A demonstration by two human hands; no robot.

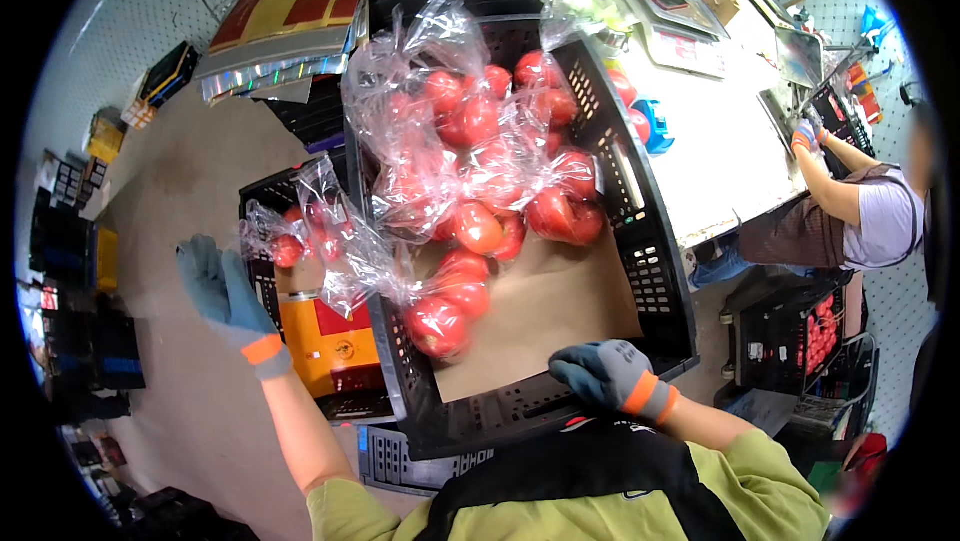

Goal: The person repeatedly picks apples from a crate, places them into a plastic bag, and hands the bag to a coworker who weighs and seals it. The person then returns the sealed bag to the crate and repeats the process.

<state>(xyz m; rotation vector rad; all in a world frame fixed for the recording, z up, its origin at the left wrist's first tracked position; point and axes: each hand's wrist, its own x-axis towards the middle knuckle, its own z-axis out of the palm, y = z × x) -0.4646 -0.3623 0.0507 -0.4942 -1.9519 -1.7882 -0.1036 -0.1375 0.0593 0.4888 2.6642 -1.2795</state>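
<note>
Nearest is your own yellow-green shirt (pixel 570 518), just below the near edge of the large black crate (pixel 648 271). That crate has a brown cardboard sheet (pixel 560 306) on its floor, and the bagged tomatoes (pixel 478 228) fill its far and left parts, red in clear plastic; one bag's loose end trails over the left wall. Your gloved right hand (pixel 605 376) is at the crate's near edge, toward the right corner, fingers together and bent; you cannot tell whether they grip the rim. Your gloved left hand (pixel 225 286) is raised well left of the crate, fingers apart. Between that hand and the large crate stands a smaller black crate (pixel 268 184), holding more tomatoes (pixel 287 251) in clear bags above an orange-and-red printed panel (pixel 310 341). Well to the large crate's right, another black crate (pixel 765 346) contains loose-looking red produce (pixel 822 333).
</note>
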